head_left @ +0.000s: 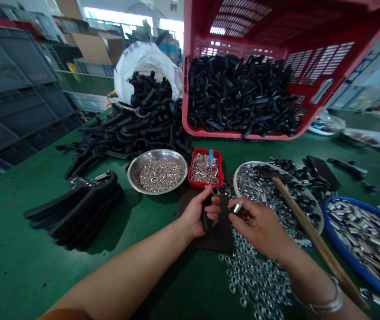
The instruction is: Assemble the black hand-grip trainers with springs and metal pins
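Observation:
My left hand (199,214) is wrapped round a black handle part (207,218), whose round open end points up. Just right of it, my right hand (258,222) pinches a small shiny metal sleeve (238,207) between thumb and fingers. The two parts are apart. Both hands are over a dark flat plate (216,242) on the green table. Behind my left hand stands a red tray (222,175) of small metal pins. Loose metal rings (253,280) are spread below my right hand.
A steel bowl (133,184) of small metal pieces stands left of the tray. A wooden-handled hammer (313,233) lies across a white basin (238,189). At right is a blue basin (334,253) of metal sleeves. A red crate (186,106) and stacked black handles (83,209) border the area.

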The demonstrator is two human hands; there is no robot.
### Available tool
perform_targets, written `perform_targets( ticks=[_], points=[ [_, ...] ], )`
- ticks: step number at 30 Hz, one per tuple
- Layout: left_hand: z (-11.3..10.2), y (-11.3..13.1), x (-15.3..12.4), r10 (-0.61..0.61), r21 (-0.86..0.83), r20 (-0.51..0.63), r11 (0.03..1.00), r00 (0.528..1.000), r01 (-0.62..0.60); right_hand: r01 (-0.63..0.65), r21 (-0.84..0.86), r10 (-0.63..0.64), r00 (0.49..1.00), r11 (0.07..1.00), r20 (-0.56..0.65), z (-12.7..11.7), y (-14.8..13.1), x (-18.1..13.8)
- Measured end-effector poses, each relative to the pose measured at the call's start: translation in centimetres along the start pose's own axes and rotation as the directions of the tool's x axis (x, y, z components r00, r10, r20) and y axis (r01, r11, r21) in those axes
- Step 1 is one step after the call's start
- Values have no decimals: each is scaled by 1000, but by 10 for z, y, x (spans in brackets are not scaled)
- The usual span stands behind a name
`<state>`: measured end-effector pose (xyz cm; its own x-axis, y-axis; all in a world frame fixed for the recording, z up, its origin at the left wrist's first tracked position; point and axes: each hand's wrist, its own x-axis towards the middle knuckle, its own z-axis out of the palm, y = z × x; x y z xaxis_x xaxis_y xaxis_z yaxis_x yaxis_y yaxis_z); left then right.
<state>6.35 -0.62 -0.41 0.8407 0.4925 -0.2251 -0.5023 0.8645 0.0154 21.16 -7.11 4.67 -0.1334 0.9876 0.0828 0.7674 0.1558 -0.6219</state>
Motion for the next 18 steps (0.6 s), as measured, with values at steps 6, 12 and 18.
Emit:
perform_targets(
  ticks=[6,12,18],
  points=[
    [-6,-6,0,-131,189,36,974,991,122,-159,256,15,872,954,489,-27,-9,19],
    [0,-8,-1,55,388,64,919,996,-75,-166,15,158,961,986,226,-29,-5,28],
    [-3,-22,1,61,362,49,929,997,-74,-87,-631,-70,973,771,-219,7,-22,17]
  ],
)
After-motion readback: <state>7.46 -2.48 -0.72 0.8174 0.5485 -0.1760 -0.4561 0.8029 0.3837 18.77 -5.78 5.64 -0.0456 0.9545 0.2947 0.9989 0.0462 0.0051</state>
